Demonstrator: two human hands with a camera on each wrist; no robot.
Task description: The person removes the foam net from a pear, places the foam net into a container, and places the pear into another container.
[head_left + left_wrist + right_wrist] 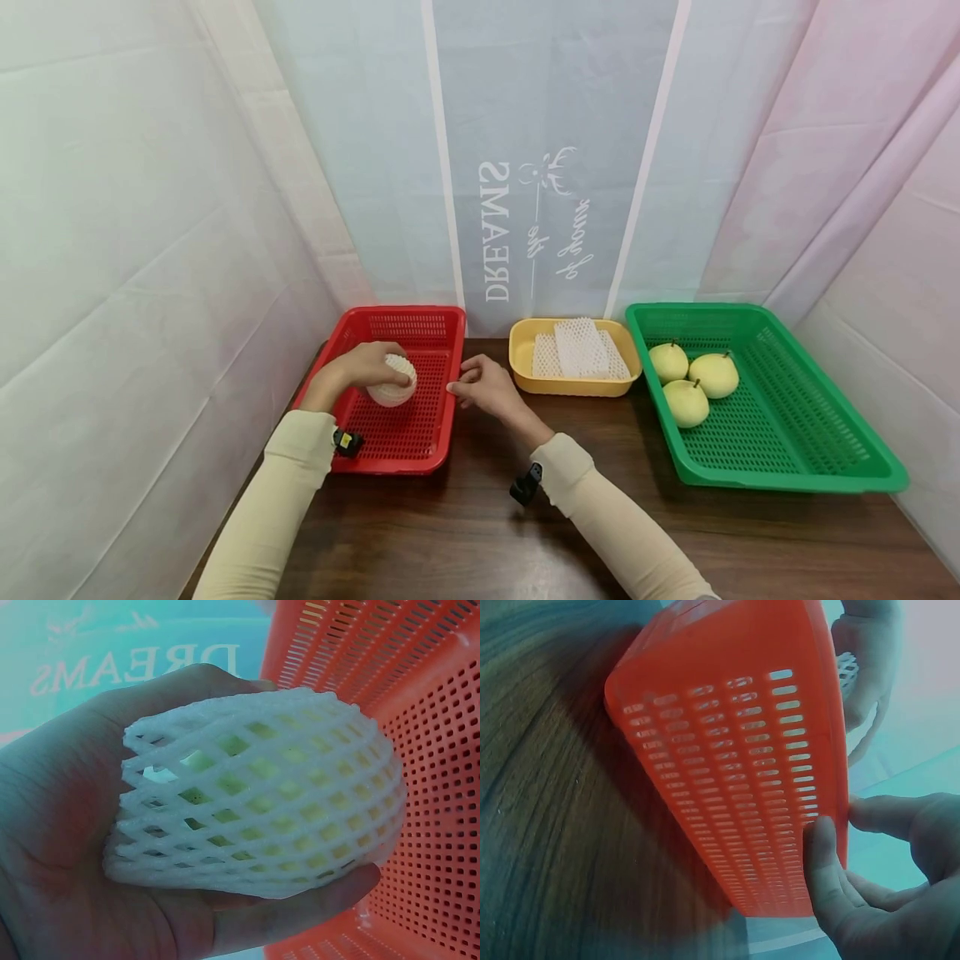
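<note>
My left hand (366, 365) grips a pear in a white foam net (392, 393) inside the red basket (431, 463). The left wrist view shows fingers and thumb wrapped round the netted pear (300, 802), its yellow-green skin showing through the mesh. The net's looser, open end faces the palm. At the basket's right side, my right hand (491, 388) pinches the rim. From the right wrist, thumb and fingers of that hand (877, 900) lie on either side of the rim of the slotted red wall (727, 750).
Several white foam nets (581, 350) lie flat in a yellow tray (573, 386) to the right of my right hand. Beyond it stands a green basket (787, 481) with three bare pears (714, 376) at its left. Fabric curtains (375, 167) enclose the wooden table (420, 533).
</note>
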